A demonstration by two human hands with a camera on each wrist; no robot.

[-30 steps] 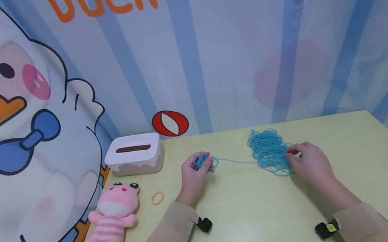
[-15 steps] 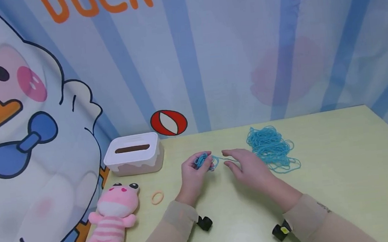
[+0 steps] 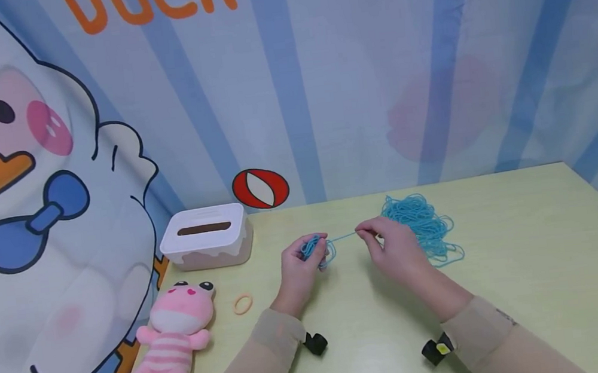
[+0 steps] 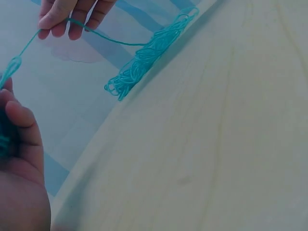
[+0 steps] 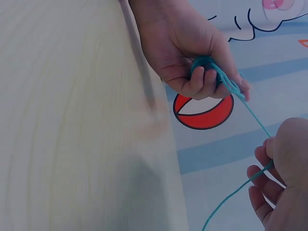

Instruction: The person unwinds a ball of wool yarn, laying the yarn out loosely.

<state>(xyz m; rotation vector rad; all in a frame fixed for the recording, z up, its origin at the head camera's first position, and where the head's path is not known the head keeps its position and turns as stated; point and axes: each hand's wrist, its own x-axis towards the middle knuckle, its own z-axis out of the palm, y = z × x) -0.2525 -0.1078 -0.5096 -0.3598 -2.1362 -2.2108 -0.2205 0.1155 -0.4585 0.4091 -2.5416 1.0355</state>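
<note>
My left hand (image 3: 297,268) grips a small bundle of blue yarn (image 3: 311,246), its fingers curled round the loops. A single strand (image 3: 344,236) runs taut from that bundle to my right hand (image 3: 396,249), which pinches it between thumb and fingertips. In the right wrist view, the strand (image 5: 226,196) carries on past the right fingers. The left wrist view shows it sagging toward the larger loose heap of yarn (image 4: 149,57). That heap (image 3: 427,222) lies on the table behind the right hand, which partly covers it in the head view.
A white-lidded tissue box (image 3: 206,237) stands at the back left of the table (image 3: 526,248). A pink striped plush toy (image 3: 173,342) lies nearer on the left, with a small peach-coloured ring (image 3: 242,304) beside it. A printed duck curtain (image 3: 349,85) hangs along the back edge.
My right hand has left the yarn heap and come left toward the left hand, then drawn back slightly, pinching the strand taut. The left hand stays in place with its bundle.
</note>
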